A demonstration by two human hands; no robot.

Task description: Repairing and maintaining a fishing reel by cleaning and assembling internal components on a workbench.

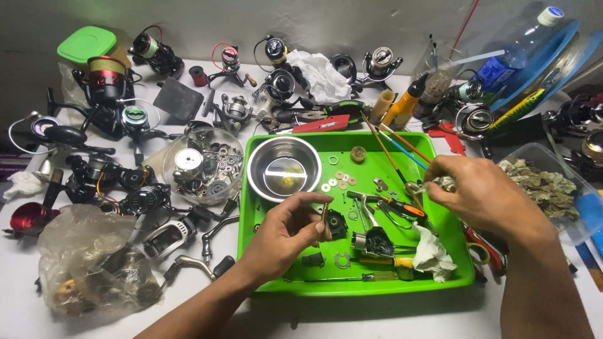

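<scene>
Left hand [290,227] grip pinches small pin [324,213]; right hand [478,191] clutches rag [445,183].

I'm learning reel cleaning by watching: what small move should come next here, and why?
Probably bring the hands together over the green tray: the left hand pinches a small part upright, and the right hand holds a wad of rag, seemingly ready to wipe it.

Far right: clear plastic bottle [524,47], blue label, white cap, lying tilted. Far left: box with green lid [86,45]. Near left: crumpled clear plastic bag [88,260].
</scene>
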